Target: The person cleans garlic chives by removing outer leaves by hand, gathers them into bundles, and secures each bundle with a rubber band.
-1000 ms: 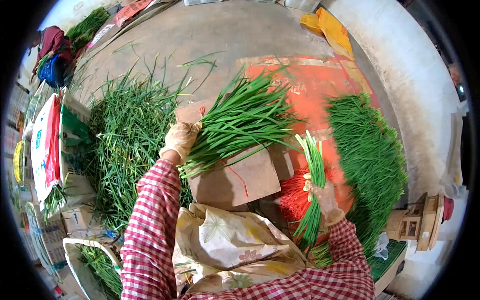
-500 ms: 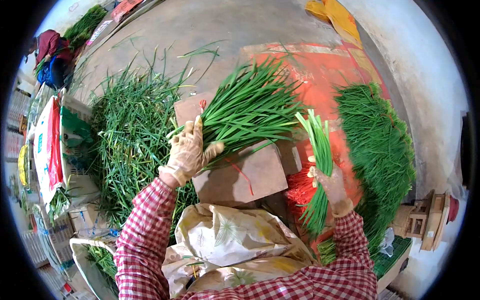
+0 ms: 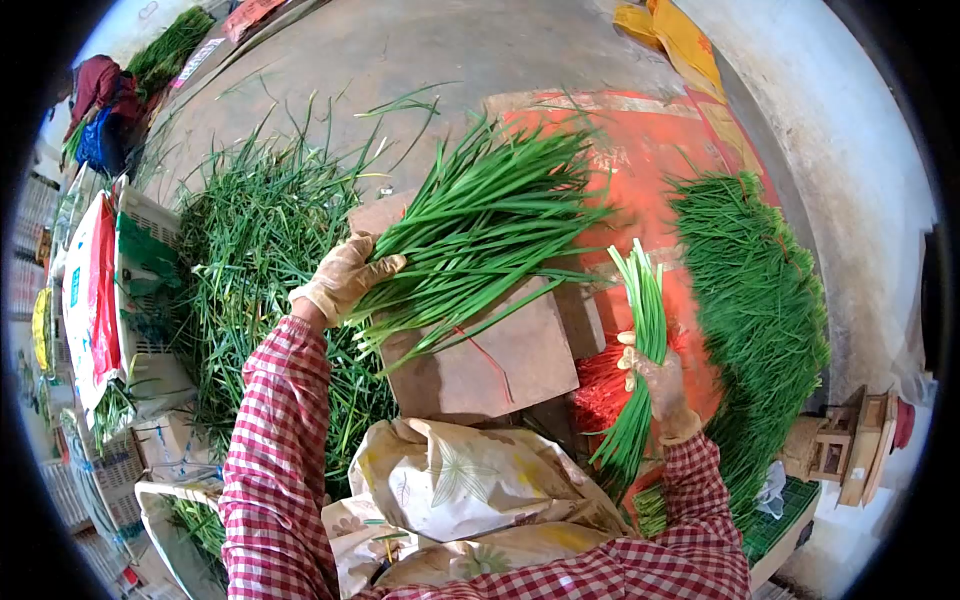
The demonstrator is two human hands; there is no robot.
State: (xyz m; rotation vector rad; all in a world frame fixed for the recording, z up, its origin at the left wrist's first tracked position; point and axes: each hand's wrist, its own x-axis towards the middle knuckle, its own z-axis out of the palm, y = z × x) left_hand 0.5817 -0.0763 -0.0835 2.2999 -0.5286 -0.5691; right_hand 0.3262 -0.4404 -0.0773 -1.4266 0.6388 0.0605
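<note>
A loose heap of garlic chives (image 3: 490, 215) lies across a brown cardboard box (image 3: 500, 350) in front of me. My left hand (image 3: 345, 278), in a thin pale glove, is closed at the heap's left side, its thumb over the stems; its other fingers are partly hidden. At the right, my gloved right hand (image 3: 660, 385) grips a small bunch of garlic chives (image 3: 648, 310), upright with the pale stem ends on top and the green leaves hanging below. A red tie (image 3: 487, 360) lies on the box's face. Behind the right hand's fingers are several red ties (image 3: 598, 385).
Loose, tangled chives (image 3: 270, 250) cover the floor at left. A long row of chives (image 3: 755, 320) lies at right, by an orange sheet (image 3: 640, 170). A small wooden stool (image 3: 850, 440) stands by the wall. Another person (image 3: 100, 100) bends at the far left. Patterned cloth (image 3: 450, 470) covers my lap.
My left hand has moved left and down, from lying spread over the chives to closing at their stems. The stems fan lower over the box. The right-hand bunch has shifted slightly down.
</note>
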